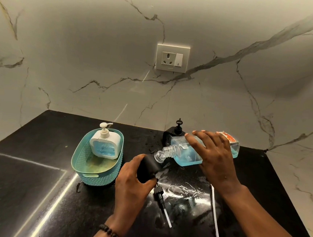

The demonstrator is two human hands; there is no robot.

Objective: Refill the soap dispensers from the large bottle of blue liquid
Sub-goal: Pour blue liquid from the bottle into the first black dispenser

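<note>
In a teal basket on the black table stood a white dispenser. The left hand curled its fingers round a black dispenser, its mouth tilted rightward. The large bottle, lying nearly level, neck touching that mouth, was gripped by the right hand. Marble wall stood behind.

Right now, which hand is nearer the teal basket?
Left. The left hand grips the black dispenser just right of the teal basket; the right hand holds the refill bottle farther right.
</note>
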